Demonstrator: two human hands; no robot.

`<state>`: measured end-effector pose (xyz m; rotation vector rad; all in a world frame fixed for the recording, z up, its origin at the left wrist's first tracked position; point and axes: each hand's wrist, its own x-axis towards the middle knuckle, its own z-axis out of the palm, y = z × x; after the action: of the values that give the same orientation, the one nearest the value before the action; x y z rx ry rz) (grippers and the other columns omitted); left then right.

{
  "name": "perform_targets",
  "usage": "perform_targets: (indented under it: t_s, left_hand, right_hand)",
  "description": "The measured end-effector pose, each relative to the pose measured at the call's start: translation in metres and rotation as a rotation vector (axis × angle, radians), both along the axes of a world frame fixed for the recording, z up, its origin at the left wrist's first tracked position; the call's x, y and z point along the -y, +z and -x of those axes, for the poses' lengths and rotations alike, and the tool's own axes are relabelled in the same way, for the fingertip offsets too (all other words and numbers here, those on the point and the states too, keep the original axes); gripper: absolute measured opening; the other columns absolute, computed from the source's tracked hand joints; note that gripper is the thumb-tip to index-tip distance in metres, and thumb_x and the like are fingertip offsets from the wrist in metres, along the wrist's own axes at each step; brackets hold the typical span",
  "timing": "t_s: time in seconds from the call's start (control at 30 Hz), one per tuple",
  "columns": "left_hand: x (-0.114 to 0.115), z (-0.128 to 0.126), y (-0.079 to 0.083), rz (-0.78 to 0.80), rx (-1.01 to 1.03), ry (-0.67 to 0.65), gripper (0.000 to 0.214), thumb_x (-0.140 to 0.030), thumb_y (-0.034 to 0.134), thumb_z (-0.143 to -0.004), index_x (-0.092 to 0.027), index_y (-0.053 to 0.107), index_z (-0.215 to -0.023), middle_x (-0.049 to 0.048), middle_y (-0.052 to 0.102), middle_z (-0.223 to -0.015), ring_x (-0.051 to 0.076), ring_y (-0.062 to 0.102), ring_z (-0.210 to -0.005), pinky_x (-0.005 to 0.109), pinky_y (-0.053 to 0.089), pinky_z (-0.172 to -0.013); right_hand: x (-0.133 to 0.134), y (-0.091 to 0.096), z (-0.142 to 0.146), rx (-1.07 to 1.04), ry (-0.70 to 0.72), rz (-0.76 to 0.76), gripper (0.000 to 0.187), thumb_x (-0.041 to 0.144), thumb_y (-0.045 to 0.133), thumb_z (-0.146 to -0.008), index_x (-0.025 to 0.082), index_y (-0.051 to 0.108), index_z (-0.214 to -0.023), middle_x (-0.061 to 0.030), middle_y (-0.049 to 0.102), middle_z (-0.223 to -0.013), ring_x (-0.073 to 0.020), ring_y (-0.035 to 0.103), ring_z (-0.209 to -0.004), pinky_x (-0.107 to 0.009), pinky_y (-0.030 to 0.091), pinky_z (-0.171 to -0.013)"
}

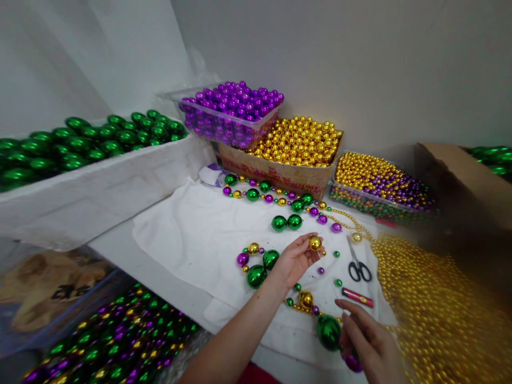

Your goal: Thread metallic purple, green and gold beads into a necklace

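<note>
My left hand (pixel 298 260) pinches a shiny gold bead (pixel 315 244) above the white cloth (pixel 188 240). A thin pale string (pixel 330 281) runs from that bead down to my right hand (pixel 366 338), whose thumb and forefinger are closed on it. Below and beside my right hand are a large green bead (pixel 328 333) and a purple bead (pixel 353 363), partly hidden by the fingers. A strand with a gold bead (pixel 306 299) and small beads lies between the hands. Left of my wrist, green beads (pixel 256 277) lie with a short curved string of small beads.
Black-handled scissors (pixel 360 271) and a red lighter (pixel 357 297) lie at right, near gold bead chains (pixel 436 298). Behind stand a purple-bead tub (pixel 256 128), a gold-bead carton (pixel 276 173) and a mixed-bead tub (pixel 352 193). A white foam box (pixel 80 197) holds green beads.
</note>
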<state>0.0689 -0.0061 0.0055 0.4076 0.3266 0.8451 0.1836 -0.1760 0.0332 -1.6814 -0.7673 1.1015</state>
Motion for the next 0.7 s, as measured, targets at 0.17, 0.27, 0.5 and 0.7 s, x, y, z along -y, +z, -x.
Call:
perform_targets:
  t_s: [0.17,0.27,0.5,0.7]
  left_hand:
    - [0.007,-0.005,0.001,-0.032,-0.053,-0.054,0.028,-0.021,0.063,-0.081,-0.013,0.062,-0.108,0.0115,0.064,-0.105,0.018,0.063,-0.088,0.028,0.047,-0.078]
    - [0.015,-0.011,0.005,-0.062,-0.082,-0.117,0.028,-0.022,0.065,-0.079,-0.013,0.063,-0.106,0.0118,0.063,-0.105,0.018,0.063,-0.088,0.029,0.048,-0.078]
    - [0.035,-0.020,0.017,-0.182,-0.197,-0.201,0.035,-0.029,0.075,-0.066,-0.013,0.067,-0.097,0.0101,0.065,-0.095,0.017,0.061,-0.082,0.030,0.047,-0.074]
    - [0.042,-0.027,0.017,-0.182,-0.374,-0.082,0.033,-0.039,0.074,-0.064,-0.010,0.071,-0.079,0.0078,0.066,-0.080,0.013,0.058,-0.068,0.027,0.044,-0.069]
  right_hand:
    - [-0.007,-0.001,0.006,0.074,-0.031,-0.013,0.057,0.059,0.056,-0.077,0.012,0.059,-0.110,0.0020,0.052,-0.052,-0.0111,0.045,-0.045,-0.021,0.032,-0.041]
    - [-0.018,-0.003,0.005,0.137,-0.053,-0.024,0.050,0.057,0.053,-0.080,0.016,0.054,-0.108,0.0016,0.056,-0.057,-0.0130,0.049,-0.047,-0.022,0.034,-0.041]
    - [-0.031,-0.007,-0.010,0.308,-0.100,-0.044,0.050,0.061,0.056,-0.075,0.019,0.049,-0.100,-0.0033,0.065,-0.067,-0.0192,0.062,-0.059,-0.028,0.048,-0.054]
    - [-0.025,0.000,-0.010,0.148,-0.142,-0.080,0.058,0.059,0.067,-0.065,0.022,0.052,-0.107,-0.0045,0.070,-0.077,-0.0218,0.066,-0.066,-0.025,0.051,-0.055]
